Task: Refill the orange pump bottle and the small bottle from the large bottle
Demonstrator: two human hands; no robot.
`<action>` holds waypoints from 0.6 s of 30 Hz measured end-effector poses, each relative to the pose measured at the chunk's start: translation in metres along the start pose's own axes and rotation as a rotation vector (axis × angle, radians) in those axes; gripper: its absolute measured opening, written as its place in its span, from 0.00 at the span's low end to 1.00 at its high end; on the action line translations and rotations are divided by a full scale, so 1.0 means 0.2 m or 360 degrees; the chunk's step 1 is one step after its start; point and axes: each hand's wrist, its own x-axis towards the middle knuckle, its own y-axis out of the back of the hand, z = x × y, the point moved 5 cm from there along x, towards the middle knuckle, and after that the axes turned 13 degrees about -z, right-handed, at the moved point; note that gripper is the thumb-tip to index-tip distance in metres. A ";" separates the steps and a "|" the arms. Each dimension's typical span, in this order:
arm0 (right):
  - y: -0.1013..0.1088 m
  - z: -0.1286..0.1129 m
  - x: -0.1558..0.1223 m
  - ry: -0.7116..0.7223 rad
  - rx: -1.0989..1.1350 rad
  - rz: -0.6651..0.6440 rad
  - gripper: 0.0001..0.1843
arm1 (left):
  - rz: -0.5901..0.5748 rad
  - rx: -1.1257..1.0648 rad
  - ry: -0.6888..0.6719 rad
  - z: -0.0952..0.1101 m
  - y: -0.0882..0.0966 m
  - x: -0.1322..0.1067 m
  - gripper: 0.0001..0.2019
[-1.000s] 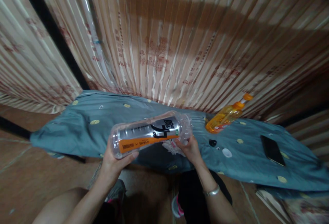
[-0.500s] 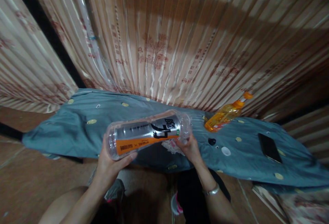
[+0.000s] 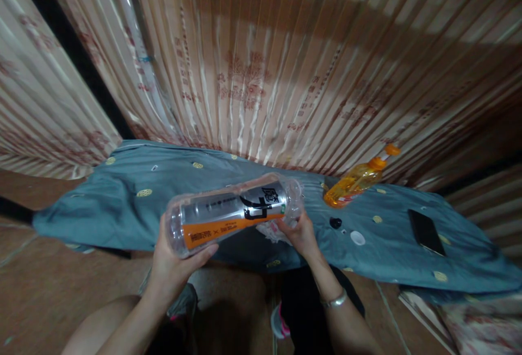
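Little has moved since the earlier frame: the base end of the clear bottle (image 3: 228,211) and the left hand (image 3: 175,265) sit slightly further left in view; the surroundings slid left too, so likely head motion in part.

Left hand: wrapped around the bottle's base end, thumb along the near side. Right hand (image 3: 299,235): closed in at the neck end, fingers partly hidden. Bottle lies lengthwise between the two, label towards the wearer, raised in front of the bench cloth (image 3: 106,203). Crumpled white tissue (image 3: 272,231) just below the bottle's neck, by the right thumb; cannot tell whether the right hand grips it as well.

Step in hand, as judged: a two-handed hold on the bottle, base supported, neck steadied. Any next move would call for the left hand keeping the base secure before the right loosens at the neck.

Further out, right of the bottle: small black piece (image 3: 335,223), then a white disc (image 3: 358,237), possibly a print. Orange pump bottle (image 3: 354,184) right of the bottle, towards the pleated curtain (image 3: 244,126). Dark phone (image 3: 426,231) farthest right of the bottle, flat on the cloth.
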 end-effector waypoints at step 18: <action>-0.01 -0.05 -0.01 0.0064 -0.0017 0.0022 0.34 | 0.0069 0.0001 0.0009 0.05 0.03 -0.03 0.32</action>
